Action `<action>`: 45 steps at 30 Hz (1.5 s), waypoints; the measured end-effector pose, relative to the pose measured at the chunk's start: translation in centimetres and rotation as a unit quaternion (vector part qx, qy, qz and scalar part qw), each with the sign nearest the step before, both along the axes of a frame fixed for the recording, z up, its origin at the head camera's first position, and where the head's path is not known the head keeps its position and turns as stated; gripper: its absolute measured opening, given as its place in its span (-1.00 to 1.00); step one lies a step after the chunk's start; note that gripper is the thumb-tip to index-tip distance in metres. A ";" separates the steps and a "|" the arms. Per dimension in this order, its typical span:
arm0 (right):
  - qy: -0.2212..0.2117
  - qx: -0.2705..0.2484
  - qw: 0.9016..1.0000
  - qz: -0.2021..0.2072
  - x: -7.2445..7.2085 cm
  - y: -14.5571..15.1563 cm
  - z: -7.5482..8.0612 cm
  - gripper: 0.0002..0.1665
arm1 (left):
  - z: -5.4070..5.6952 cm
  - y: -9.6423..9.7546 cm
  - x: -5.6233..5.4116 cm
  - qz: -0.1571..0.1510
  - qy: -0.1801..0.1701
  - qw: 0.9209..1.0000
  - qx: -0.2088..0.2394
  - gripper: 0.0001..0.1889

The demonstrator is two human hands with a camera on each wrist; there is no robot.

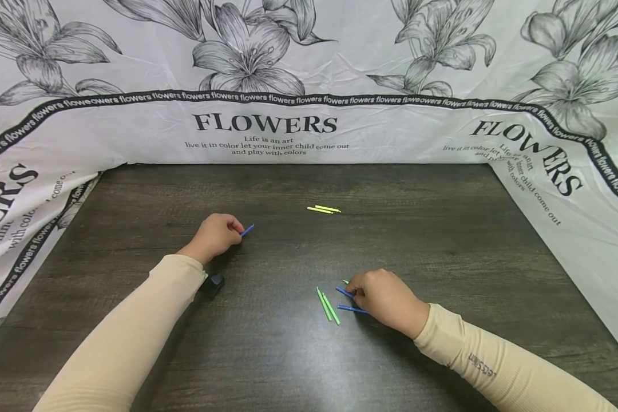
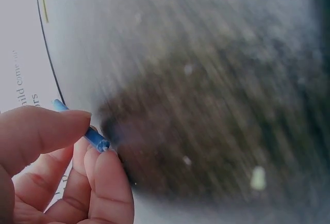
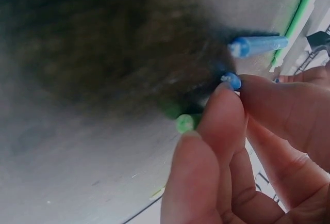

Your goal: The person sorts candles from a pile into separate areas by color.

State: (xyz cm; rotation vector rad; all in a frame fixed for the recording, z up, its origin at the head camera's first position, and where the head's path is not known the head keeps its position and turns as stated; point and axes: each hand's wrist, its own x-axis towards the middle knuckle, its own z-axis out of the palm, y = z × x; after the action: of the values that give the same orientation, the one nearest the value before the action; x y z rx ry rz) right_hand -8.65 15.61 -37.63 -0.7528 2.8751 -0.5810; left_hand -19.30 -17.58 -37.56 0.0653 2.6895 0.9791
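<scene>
My left hand [image 1: 216, 236] pinches a thin blue candle [image 1: 247, 230] between thumb and fingers, at the left of the dark table. In the left wrist view this candle [image 2: 97, 139] slants out from under the thumb. My right hand [image 1: 388, 297] pinches another blue candle [image 3: 231, 81] by its end, low over the table. Beside it lies a further blue candle [image 1: 351, 309], partly covered by the hand in the head view. A green candle [image 3: 185, 123] lies close to the right fingertips, mostly hidden. Two green candles [image 1: 323, 303] [image 1: 332, 309] lie just left of the right hand.
Two yellow candles [image 1: 320, 210] [image 1: 328, 208] lie side by side toward the back of the dark wooden table [image 1: 268, 355]. White cloth [image 1: 149, 131] with flower prints and lettering hangs along the back and both sides. A black device [image 1: 213, 284] sits at the left wrist.
</scene>
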 end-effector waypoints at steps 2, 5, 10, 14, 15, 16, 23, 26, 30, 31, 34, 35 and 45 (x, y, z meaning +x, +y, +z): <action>0.000 0.000 1.000 0.000 0.0 0.0 0.0 -0.77 | -0.1 0.0 -0.1 0.000 0.000 1.000 -0.001 -0.83; 0.002 0.002 1.000 -0.002 0.0 -0.1 0.0 -0.77 | -0.2 0.0 -0.2 0.002 0.000 1.000 -0.002 -0.84; 0.006 0.003 1.000 -0.001 0.0 -0.1 0.0 -0.77 | -0.3 0.0 -0.2 0.004 -0.004 1.000 -0.001 -0.84; 0.008 0.000 1.000 0.000 0.0 -0.1 0.0 -0.76 | -0.4 0.0 -0.2 0.004 -0.005 1.000 0.001 -0.84; 0.008 0.000 1.000 0.000 0.0 -0.1 0.0 -0.75 | -0.3 0.0 -0.2 0.004 -0.005 1.000 0.001 -0.84; 0.007 0.000 1.000 0.000 0.0 -0.1 0.0 -0.75 | -0.3 0.0 -0.2 0.004 -0.006 1.000 0.002 -0.85; 0.001 0.001 1.000 -0.001 0.0 -0.1 0.1 -0.75 | 0.0 0.2 -0.2 0.002 -0.004 1.000 -0.001 -0.85; 0.001 0.001 1.000 -0.001 0.1 -0.2 0.2 -0.75 | 0.0 0.2 -0.3 0.002 -0.004 1.000 -0.001 -0.84; 0.003 0.000 1.000 0.000 0.1 -0.2 0.2 -0.75 | 0.1 0.3 -0.2 0.001 -0.002 1.000 -0.004 -0.85; 0.005 0.000 1.000 0.002 0.1 -0.2 0.1 -0.75 | 0.0 0.3 -0.2 0.000 0.000 1.000 -0.005 -0.85; 0.016 -0.001 1.000 0.008 0.1 -0.1 0.1 -0.73 | -0.1 0.4 -0.2 0.002 0.002 1.000 -0.006 -0.86; 0.019 -0.001 1.000 0.011 0.1 -0.1 0.0 -0.72 | -0.1 0.3 -0.2 0.001 0.003 1.000 -0.007 -0.85; 0.025 -0.004 1.000 0.017 0.2 -0.1 0.0 -0.71 | -0.1 0.3 -0.1 0.003 -0.006 1.000 0.006 -0.83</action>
State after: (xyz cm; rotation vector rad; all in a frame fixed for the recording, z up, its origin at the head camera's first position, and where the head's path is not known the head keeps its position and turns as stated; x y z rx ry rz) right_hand -8.49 15.52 -37.65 -0.8272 2.9018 -0.5765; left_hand -19.43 -17.31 -37.67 0.0538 2.6757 0.9944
